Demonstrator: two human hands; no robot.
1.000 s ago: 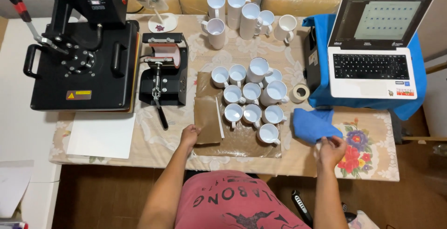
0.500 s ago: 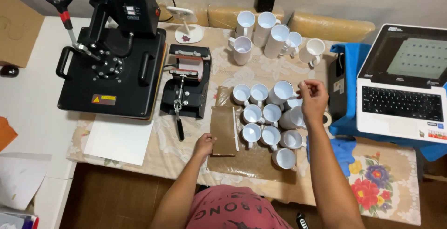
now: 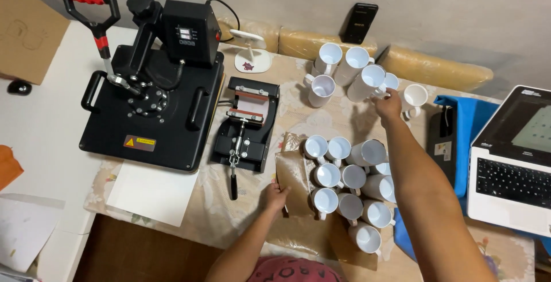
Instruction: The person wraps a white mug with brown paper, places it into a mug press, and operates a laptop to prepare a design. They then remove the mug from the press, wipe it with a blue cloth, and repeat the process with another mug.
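White mugs (image 3: 344,187) sit in rows on brown paper (image 3: 294,174); the left hand (image 3: 274,197) presses flat on that paper; the right hand (image 3: 389,104) reaches far back, fingers pinching a white mug (image 3: 372,80) by the wall; next it likely must lift it gently.

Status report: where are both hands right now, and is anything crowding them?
Left hand on brown paper sheet. Right hand touching a white mug in back group; grip unclear. Front mug cluster beneath right forearm.
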